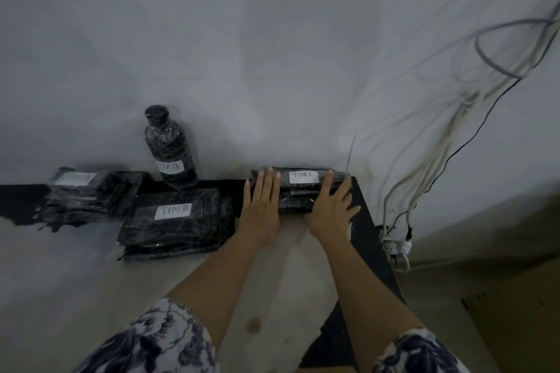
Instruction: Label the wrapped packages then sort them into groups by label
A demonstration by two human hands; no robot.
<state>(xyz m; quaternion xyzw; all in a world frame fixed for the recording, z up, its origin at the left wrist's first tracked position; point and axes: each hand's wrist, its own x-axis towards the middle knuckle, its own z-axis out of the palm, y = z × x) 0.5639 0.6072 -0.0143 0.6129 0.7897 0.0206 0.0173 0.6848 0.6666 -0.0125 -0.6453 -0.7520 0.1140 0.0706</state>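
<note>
A black wrapped package labelled TIMC (298,191) lies at the table's far right corner, against the wall. My left hand (262,206) lies flat on its left end with straight fingers. My right hand (331,209) rests on its right end, fingers spread. To the left lies a flat black package labelled TIMB (174,221). Behind it stands a wrapped bottle labelled TIMB (169,148). Further left sits a stack of wrapped packages (91,194) with a blurred white label.
The light table (272,281) has a black border along its far and right edges. A bundle of cables (439,160) hangs down the wall to a power strip (397,247) on the floor at the right. A brown cardboard sheet (515,327) lies at the lower right.
</note>
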